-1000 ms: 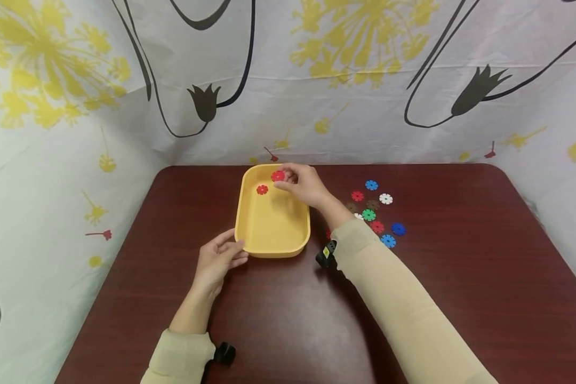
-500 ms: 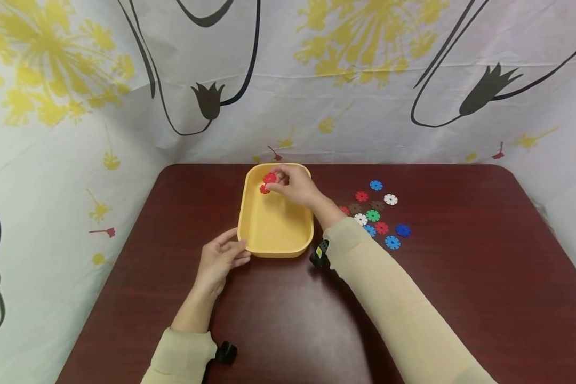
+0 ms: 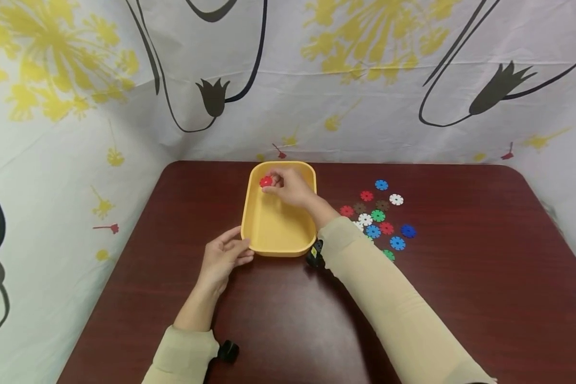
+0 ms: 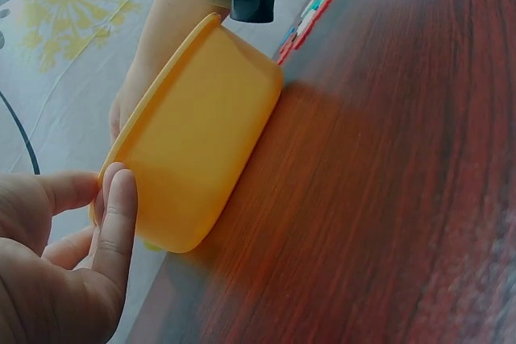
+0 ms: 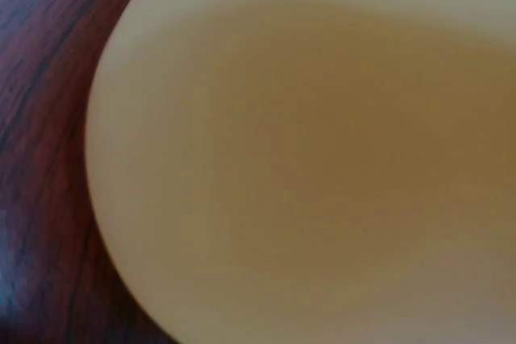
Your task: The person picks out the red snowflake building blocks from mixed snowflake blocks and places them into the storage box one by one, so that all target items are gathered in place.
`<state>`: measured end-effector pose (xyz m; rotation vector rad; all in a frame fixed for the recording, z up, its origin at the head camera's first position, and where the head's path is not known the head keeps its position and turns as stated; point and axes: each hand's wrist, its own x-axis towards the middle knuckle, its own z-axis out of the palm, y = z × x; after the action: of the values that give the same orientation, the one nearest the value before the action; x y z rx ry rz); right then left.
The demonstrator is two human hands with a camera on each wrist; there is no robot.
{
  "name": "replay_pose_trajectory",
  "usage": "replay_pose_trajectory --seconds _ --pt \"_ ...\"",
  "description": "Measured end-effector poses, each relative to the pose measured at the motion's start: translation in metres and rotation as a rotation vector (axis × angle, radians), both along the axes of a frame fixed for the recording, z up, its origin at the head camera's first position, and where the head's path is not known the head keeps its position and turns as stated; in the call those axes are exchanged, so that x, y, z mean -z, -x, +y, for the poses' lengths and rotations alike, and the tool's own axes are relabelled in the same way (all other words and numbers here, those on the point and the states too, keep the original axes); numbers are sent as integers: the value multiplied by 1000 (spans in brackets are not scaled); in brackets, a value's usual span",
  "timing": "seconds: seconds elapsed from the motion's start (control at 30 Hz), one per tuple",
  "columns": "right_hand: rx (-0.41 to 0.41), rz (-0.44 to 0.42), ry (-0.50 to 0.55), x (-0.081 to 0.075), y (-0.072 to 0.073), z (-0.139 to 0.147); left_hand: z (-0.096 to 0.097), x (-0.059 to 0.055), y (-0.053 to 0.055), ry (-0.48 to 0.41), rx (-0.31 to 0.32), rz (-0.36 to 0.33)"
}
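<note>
My left hand (image 3: 224,258) pinches the rim of a yellow plastic tray (image 3: 278,251) at its near left corner. In the left wrist view thumb and fingers (image 4: 118,219) grip that rim from both sides. My right hand (image 3: 290,186) reaches over the tray's far part, thumb and fingers pinching a red notched plastic disc (image 3: 266,181). This disc overlaps the spot where another red disc lay, now covered in the head view. The right wrist view is filled by a blurred yellow tray surface (image 5: 306,159), and the hand does not show there.
Several notched discs lie loose right of the tray: red (image 3: 386,228), white (image 3: 396,199), green (image 3: 377,215), blue (image 3: 408,230) and brown ones (image 3: 382,205). My right sleeve (image 3: 379,288) hides part of that area. A patterned cloth (image 3: 288,96) hangs behind the dark red table (image 3: 485,256).
My right hand has moved left over the tray with the red disc, onto the spot of the other red disc. The left hand stays on the rim, and the view has shifted slightly.
</note>
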<state>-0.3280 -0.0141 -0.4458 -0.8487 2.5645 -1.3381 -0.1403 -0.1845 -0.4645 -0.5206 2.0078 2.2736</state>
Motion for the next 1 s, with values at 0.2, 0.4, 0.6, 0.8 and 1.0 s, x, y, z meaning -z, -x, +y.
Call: replay_pose_trajectory --seconds 0.2,0.4,0.6,0.8,1.0 --pt "-5 14 -53 6 5 -3 1 -1 0 16 6 1" --pt "-1 -29 -143 9 6 -4 0 -1 0 14 13 5" --pt "-13 -9 -239 11 8 -4 0 -1 0 9 16 6" --pt "-11 -54 -307 9 5 -2 0 -1 -1 14 16 9" --pt "-23 -78 -327 10 5 -4 0 -1 -1 15 5 0"
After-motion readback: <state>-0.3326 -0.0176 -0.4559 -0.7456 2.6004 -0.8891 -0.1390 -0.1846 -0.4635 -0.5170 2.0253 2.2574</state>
